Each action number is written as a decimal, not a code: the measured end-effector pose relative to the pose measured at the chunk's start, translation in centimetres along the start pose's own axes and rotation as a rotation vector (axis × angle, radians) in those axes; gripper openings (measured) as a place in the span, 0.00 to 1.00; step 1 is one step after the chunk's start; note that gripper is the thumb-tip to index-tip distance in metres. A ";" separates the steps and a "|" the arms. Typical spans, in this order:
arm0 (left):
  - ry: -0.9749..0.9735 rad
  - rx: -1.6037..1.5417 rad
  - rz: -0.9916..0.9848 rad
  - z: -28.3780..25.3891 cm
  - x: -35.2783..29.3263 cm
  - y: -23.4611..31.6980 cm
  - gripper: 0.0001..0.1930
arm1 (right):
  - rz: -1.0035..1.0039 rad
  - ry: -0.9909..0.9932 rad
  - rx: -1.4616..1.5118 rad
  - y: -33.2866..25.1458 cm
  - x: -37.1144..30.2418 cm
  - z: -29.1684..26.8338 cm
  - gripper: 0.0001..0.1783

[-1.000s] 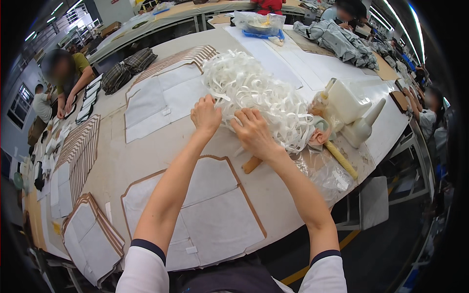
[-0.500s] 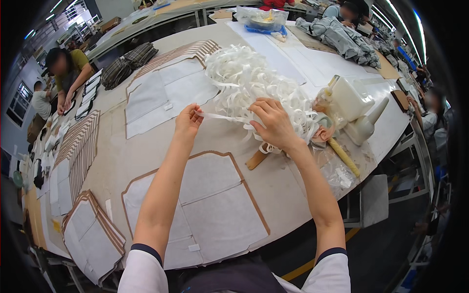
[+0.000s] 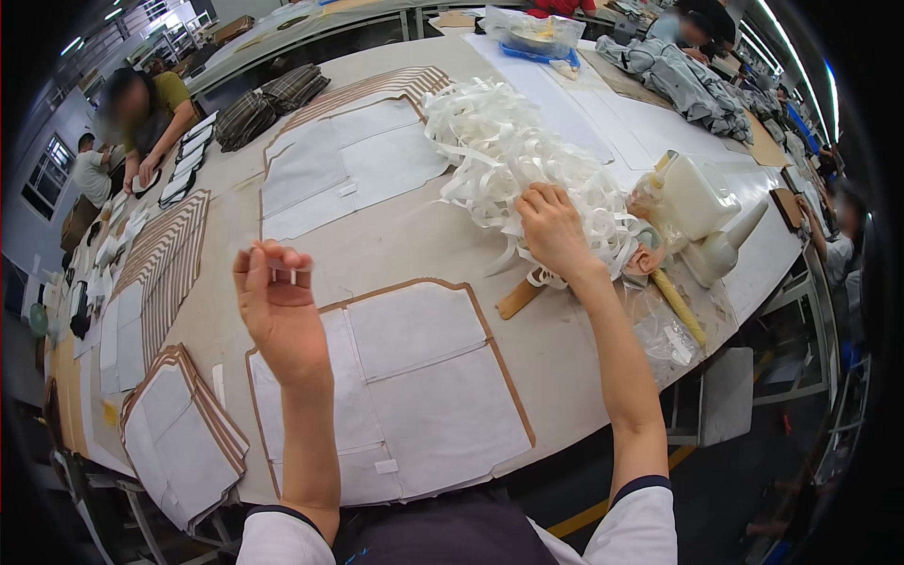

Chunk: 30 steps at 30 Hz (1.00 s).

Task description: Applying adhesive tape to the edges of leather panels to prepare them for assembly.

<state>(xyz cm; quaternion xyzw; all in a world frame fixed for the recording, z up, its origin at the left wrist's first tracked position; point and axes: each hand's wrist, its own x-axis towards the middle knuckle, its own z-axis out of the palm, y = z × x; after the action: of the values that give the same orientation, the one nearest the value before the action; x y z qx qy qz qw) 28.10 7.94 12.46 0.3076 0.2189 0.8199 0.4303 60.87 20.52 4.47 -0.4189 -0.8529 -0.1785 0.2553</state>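
Note:
A heap of loose, curling white ribbon [image 3: 504, 132] lies on the table in front of me. My right hand [image 3: 554, 226] rests at its near side, fingers bent down into the loops and closed on ribbon; the fingertips are partly hidden. My left hand [image 3: 280, 301] is raised well left of the heap, palm turned up and fingers curled. A short bit of white ribbon [image 3: 293, 277] shows at its fingers, slightly blurred. Below my hands lies a white panel with brown edging [image 3: 428, 377], seams across it and a small white tag.
Beside the heap are a wooden stick [image 3: 520, 298], a yellow rod [image 3: 678, 306] and white plastic bottles [image 3: 697, 193]. Another white panel [image 3: 353, 169] lies beyond, stacked panels [image 3: 184, 438] at left. A co-worker [image 3: 151, 122] handles pieces at far left.
My left hand has moved left and nearer, away from the heap, with the ribbon no longer stretched between my hands. The right hand has closed more over the heap. The view has shifted slightly.

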 end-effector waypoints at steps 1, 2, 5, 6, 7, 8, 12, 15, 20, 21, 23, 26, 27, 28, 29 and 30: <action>0.051 0.021 0.073 0.3 0.2 0.9 0.06 | -0.006 -0.002 0.003 0.0 -0.1 0.1 0.13; 0.052 -0.003 0.130 -0.2 0.4 2.1 0.06 | 0.003 -0.009 -0.005 0.2 -0.2 0.2 0.13; -0.106 -0.124 0.278 -2.3 1.2 8.3 0.08 | 0.018 -0.036 -0.012 0.2 0.3 0.5 0.14; -0.128 -0.164 0.287 -2.2 1.1 10.4 0.08 | 0.037 -0.070 -0.018 0.2 0.3 0.6 0.15; -0.150 -0.205 0.297 -2.0 0.9 12.1 0.08 | 0.026 -0.068 -0.015 0.3 0.2 0.4 0.15; -0.145 -0.197 0.320 -1.5 0.4 13.1 0.08 | 0.046 -0.055 0.005 0.0 0.5 0.3 0.15; -0.002 0.111 0.012 1.0 -1.7 11.5 0.09 | 0.335 0.120 0.695 -7.5 3.3 -4.3 0.12; -0.126 0.158 -0.003 0.3 -2.1 10.1 0.09 | 0.107 0.067 1.208 -17.5 5.9 -8.7 0.17; -0.110 0.101 -0.010 -1.5 -2.9 10.5 0.09 | 0.004 -0.325 1.497 -26.4 6.5 -10.3 0.19; -0.104 0.101 -0.006 -2.0 -3.0 10.8 0.09 | 0.135 -0.539 1.615 -26.5 6.0 -9.9 0.16; 0.136 0.301 0.016 -3.3 -2.9 11.1 0.09 | 0.259 -0.545 1.714 -26.6 4.5 -9.7 0.13; 0.232 0.479 -0.077 -6.1 -3.7 12.0 0.14 | 0.412 -0.576 1.806 -26.0 3.1 -10.4 0.11; 0.244 0.564 -0.149 -7.2 -4.0 12.1 0.17 | 0.447 -0.595 1.798 -25.8 2.7 -10.6 0.11; 0.264 0.516 -0.207 -8.3 -4.3 12.3 0.26 | 0.441 -0.592 1.822 -25.6 2.3 -11.0 0.12; 0.265 0.513 -0.207 -9.7 -4.5 12.5 0.26 | 0.441 -0.595 1.819 -25.6 2.3 -11.7 0.12; 0.356 0.692 -0.006 -11.3 -4.8 12.4 0.29 | 0.416 -0.620 1.873 -25.7 2.3 -12.2 0.13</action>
<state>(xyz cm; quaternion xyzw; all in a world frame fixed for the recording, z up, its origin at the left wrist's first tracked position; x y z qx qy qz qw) 15.29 -3.74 10.63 0.2870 0.5546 0.7369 0.2588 42.51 0.59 13.31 -0.2181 -0.5886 0.7284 0.2746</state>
